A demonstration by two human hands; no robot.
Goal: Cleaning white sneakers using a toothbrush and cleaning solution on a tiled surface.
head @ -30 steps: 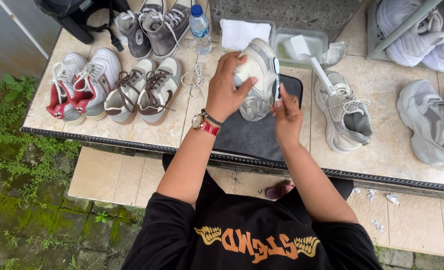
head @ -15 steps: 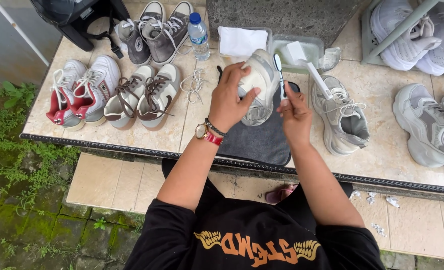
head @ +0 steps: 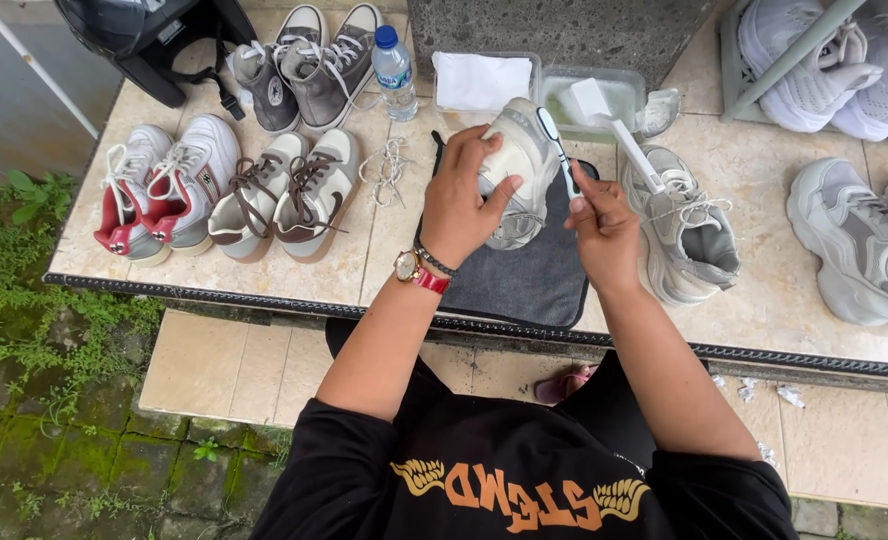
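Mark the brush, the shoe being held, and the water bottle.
brush (head: 556, 140), head view, on its head against the shoe
held shoe (head: 520, 150), head view, on its pale upper
water bottle (head: 394, 72), head view, on its body

Grey sneaker (head: 517, 170) at frame centre: matt mesh cloth, smooth pale sole. Toothbrush (head: 558, 150): glossy white plastic. Mat (head: 524, 280) beneath: dark grey matt cloth, soft nap. Tabletop (head: 364, 270): beige glazed tile, slight sheen. Upper centre, bottle (head: 394, 72): clear plastic.
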